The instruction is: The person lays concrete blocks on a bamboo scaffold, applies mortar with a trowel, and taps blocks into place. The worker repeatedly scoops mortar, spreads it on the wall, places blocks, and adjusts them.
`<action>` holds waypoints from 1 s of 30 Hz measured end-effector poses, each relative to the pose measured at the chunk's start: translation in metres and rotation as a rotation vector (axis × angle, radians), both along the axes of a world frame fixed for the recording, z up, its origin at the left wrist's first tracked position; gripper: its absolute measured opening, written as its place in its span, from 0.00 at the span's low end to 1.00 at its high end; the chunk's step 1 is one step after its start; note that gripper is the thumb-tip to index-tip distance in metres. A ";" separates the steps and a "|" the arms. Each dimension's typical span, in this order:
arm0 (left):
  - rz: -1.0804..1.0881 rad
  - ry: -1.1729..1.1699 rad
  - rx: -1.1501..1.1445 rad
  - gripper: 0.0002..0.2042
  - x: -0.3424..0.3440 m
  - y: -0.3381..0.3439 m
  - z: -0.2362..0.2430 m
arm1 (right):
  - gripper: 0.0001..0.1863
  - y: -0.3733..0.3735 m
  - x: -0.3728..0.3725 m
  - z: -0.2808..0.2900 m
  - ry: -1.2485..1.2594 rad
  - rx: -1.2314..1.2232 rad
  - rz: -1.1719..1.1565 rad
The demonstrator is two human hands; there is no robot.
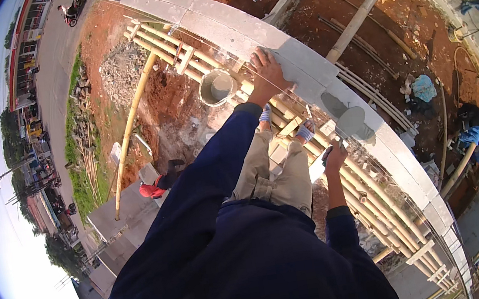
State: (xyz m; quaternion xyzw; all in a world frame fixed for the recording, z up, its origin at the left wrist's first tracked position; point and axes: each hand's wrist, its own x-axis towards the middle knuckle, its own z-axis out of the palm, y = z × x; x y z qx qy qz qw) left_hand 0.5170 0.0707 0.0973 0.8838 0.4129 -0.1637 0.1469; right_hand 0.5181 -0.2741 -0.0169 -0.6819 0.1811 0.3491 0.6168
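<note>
Left hand [269, 75] flat on block wall [300, 58] edge; right hand [334, 159] grips trowel [351, 123].

Building site, seemingly: block wall [300, 61], bamboo scaffold [376, 204].

The trowel [351, 123] handle seems hidden inside the right hand [334, 159].

Single head view, fisheye, looking steeply down from scaffold height over own torso onto block wall [301, 64]; ground far below.
</note>
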 end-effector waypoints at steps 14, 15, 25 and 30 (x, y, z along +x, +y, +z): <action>0.992 -0.050 -0.483 0.40 -0.272 -0.117 -0.130 | 0.14 0.123 -0.080 -0.079 -0.342 -0.119 1.298; 1.025 0.127 -0.604 0.43 -0.278 -0.116 -0.133 | 0.15 0.131 -0.082 -0.126 -0.647 -0.024 1.426; 1.147 0.106 -0.524 0.47 -0.283 -0.149 -0.253 | 0.15 0.473 -0.187 -0.312 -1.014 -0.488 1.927; 1.218 0.013 -0.491 0.39 -0.294 -0.103 -0.227 | 0.09 0.580 -0.235 -0.437 -1.542 -0.294 1.952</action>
